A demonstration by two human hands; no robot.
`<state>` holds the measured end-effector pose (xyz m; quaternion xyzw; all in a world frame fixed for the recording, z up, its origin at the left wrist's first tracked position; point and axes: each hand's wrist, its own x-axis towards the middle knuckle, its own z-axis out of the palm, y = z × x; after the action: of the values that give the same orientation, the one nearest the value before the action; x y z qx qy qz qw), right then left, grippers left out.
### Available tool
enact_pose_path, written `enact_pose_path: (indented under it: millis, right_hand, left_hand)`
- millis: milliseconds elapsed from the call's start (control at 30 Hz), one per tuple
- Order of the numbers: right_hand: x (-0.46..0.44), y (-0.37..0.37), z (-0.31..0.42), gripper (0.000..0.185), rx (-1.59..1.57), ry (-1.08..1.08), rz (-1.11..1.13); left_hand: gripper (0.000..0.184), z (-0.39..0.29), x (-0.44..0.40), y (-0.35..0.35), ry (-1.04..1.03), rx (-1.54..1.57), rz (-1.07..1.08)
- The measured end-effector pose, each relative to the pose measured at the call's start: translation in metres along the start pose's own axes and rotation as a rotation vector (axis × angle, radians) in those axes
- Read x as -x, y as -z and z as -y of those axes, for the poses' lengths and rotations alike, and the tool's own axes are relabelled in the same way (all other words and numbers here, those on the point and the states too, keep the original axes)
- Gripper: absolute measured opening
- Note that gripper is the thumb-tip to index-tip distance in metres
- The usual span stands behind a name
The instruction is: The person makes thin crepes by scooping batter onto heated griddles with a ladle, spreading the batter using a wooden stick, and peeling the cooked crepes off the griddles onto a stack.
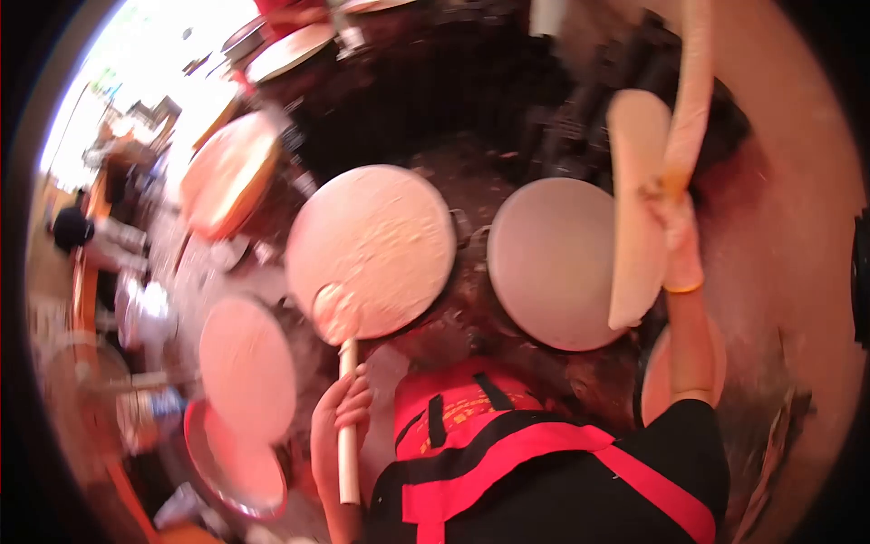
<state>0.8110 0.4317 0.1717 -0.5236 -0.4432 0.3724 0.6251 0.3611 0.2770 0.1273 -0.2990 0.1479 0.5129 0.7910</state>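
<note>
Yellow lettering (pixel 467 417) is standing out on the red apron (pixel 467 390) that the person is wearing, the only writing showing clearly as such. It is running in more than one line across the red front, with larger marks sitting toward one end and smaller ones filling the rest. Two black straps (pixel 437 420) are lying near it. Blur and slant are keeping every character from being read.

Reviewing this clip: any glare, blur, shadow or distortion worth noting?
Head view: washed-out glare at upper left; head view: fisheye curvature with black corners; head view: right hand smeared, possibly by motion; head view: deep darkness beyond the grey round pan, hiding detail; head view: reddish cast over much of the picture.
</note>
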Motion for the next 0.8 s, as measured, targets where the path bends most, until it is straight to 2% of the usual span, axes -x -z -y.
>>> enact_pose_path:
  millis: [67, 100, 167, 267, 300, 333, 367, 400, 467, 533, 600, 633, 700, 733, 767, 800]
  right_hand:
    - [-0.022, -0.058, 0.003, 0.020, -0.048, -0.252, 0.011]
    - [-0.026, -0.097, 0.000, 0.025, 0.007, -0.248, 0.015]
    - [-0.039, -0.167, -0.039, 0.026, 0.099, -0.023, 0.225]
    - [-0.037, -0.295, -0.042, 0.024, -0.094, -0.345, 0.394]
    - [-0.045, -0.338, -0.051, 0.022, -0.114, -0.336, 0.515]
    - [-0.029, -0.428, -0.067, 0.020, -0.137, -0.254, 0.496]
    - [-0.044, -0.484, -0.059, 0.019, -0.411, -0.489, 0.617]
    - [-0.034, -0.538, -0.026, 0.019, -0.604, -0.437, 0.632]
    - [-0.049, -0.607, 0.002, 0.015, 0.286, 1.111, 0.418]
    - [-0.075, -0.661, 0.023, 0.021, 0.211, 0.992, 0.493]
    - [-0.096, -0.707, 0.024, 0.009, -0.488, 0.219, 0.661]
    - [-0.102, -0.721, 0.024, 0.011, -0.813, -0.195, 0.704]
    - [-0.098, -0.746, -0.017, 0.011, -0.636, -0.302, 0.432]
    - [-0.093, -0.752, -0.038, 0.016, -0.534, -0.328, 0.419]
    - [-0.099, -0.766, -0.083, 0.014, -0.512, -0.426, 0.315]
    - [-0.090, -0.768, -0.114, 0.010, -0.445, -0.469, 0.367]
  left_hand:
    - [0.027, -0.017, 0.011, 0.005, 0.024, 0.063, 0.043]
    - [0.026, -0.025, 0.024, 0.006, 0.005, 0.065, 0.057]
    - [0.023, -0.043, 0.037, 0.018, -0.075, 0.016, 0.054]
    - [0.019, -0.062, 0.063, 0.027, -0.246, -0.123, -0.043]
    - [0.019, -0.071, 0.075, 0.031, -0.271, -0.127, -0.022]
    - [0.018, -0.121, 0.106, 0.041, -0.279, -0.129, -0.019]
    - [0.019, -0.136, 0.118, 0.045, -0.350, -0.196, -0.085]
    - [0.019, -0.149, 0.135, 0.045, -0.434, -0.252, -0.106]
    - [0.018, -0.170, 0.168, 0.045, -0.583, -0.356, -0.174]
    - [0.019, -0.184, 0.205, 0.040, -0.733, -0.511, -0.213]
    - [0.021, -0.191, 0.249, 0.032, -0.884, -0.553, -0.189]
    - [0.021, -0.200, 0.257, 0.035, -0.949, -0.576, -0.232]
    - [0.022, -0.220, 0.273, 0.043, -1.082, -0.621, -0.317]
    - [0.022, -0.233, 0.279, 0.054, -1.050, -0.478, -0.313]
    - [0.023, -0.253, 0.283, 0.071, -1.016, -0.340, -0.308]
    - [0.023, -0.269, 0.285, 0.088, -0.981, -0.207, -0.301]
